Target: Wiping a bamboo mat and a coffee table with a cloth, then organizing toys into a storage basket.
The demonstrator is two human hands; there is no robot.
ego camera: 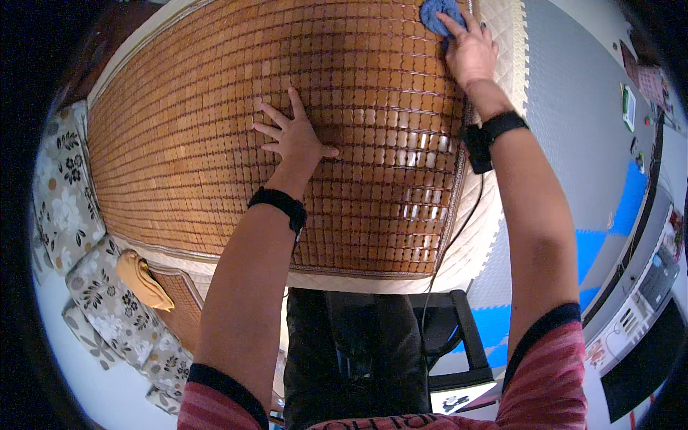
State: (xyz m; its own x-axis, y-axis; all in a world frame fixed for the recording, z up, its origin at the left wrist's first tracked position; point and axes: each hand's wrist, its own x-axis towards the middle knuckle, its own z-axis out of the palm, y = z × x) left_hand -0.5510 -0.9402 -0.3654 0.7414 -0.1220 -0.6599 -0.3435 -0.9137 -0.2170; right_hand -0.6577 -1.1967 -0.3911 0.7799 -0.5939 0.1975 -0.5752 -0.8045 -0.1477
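Observation:
A brown tile mat (204, 140), probably bamboo, lies before me over a cream quilted cover (478, 231). On its middle rests my left hand (296, 134), palm down with the fingers spread and nothing held. Farther off, at the mat's right edge, my right hand (473, 56) holds a blue cloth (431, 16) bunched under its fingers. The cloth touches the mat, and its far side is partly cut off by the picture's top. Both wrists wear black bands; the right one carries a black box (477, 148) with a cable (465, 226).
Floral cushions (70, 166) line the left side, with an orange cloth (144, 279) lying near them. A black chair or stool frame (473, 338) stands by my legs. Grey and blue foam floor mats (559, 134) extend at right, beside a low shelf (626, 317) with things on it.

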